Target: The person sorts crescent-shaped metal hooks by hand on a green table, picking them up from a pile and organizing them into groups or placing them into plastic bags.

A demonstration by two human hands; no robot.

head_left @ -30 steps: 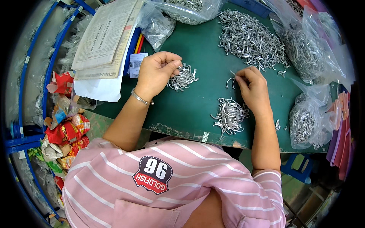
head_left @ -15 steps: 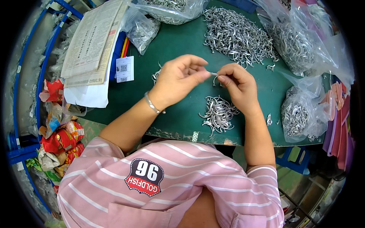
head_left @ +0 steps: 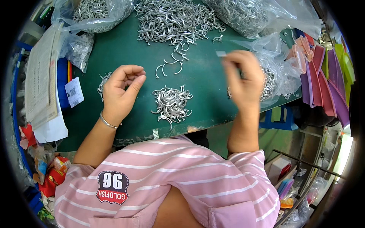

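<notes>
Silver-grey metal: near pile of curved pieces [head_left: 172,103] on the green table [head_left: 205,87], between the hands. Look light, stiff, probably slick; likely best pinched mid-curve, since ends seem to tangle. Left hand [head_left: 123,85]: fingers curled, narrow gap to thumb, nothing visible in it; small cluster [head_left: 103,85] just beside, on its left. Right hand [head_left: 243,78], blurred, over by the right bag [head_left: 270,81]: pale bit [head_left: 221,54] at fingertips (can't tell what, or whether gripped). Farther, loose arcs [head_left: 178,68] trail toward the big far heap [head_left: 175,22].
</notes>
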